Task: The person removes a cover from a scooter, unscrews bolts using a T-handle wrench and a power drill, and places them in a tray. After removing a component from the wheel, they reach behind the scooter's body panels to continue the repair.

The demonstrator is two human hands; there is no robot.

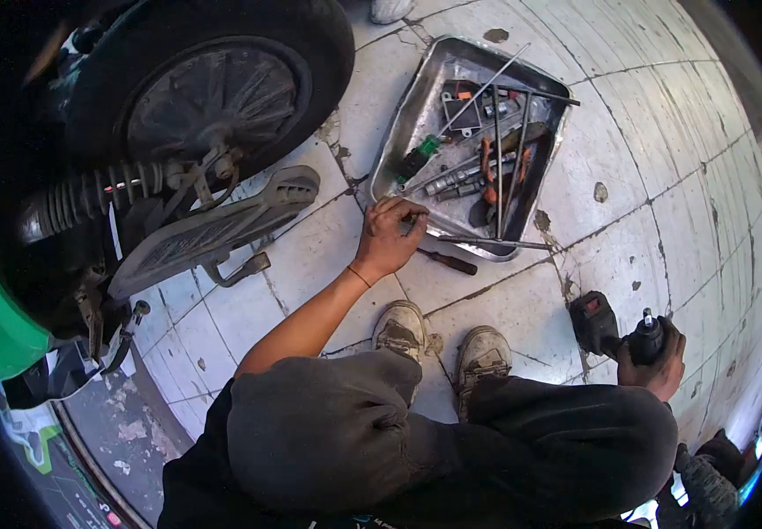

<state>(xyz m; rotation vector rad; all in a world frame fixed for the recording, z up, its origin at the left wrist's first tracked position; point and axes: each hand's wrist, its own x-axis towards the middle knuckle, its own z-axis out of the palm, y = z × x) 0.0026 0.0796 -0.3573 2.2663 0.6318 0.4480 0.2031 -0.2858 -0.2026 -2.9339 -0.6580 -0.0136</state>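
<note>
My right hand is wrapped round the body of a black cordless impact wrench. Its bare metal drive points up, and its battery end reaches left, low over the tiles. My left hand hovers by the near left corner of a metal tray, its fingers curled and thumb drawn in; whatever they pinch is too small or hidden. Inside the tray lie a green-handled screwdriver, several sockets, orange-handled pliers and long rods. A dark-handled screwdriver rests on the floor beside my left hand.
At left stands a motorcycle with its wheel, shock absorber and footboard close to my left arm. My shoes are planted on cracked white tiles. Another person's shoe shows at the top. Dark items lie lower right.
</note>
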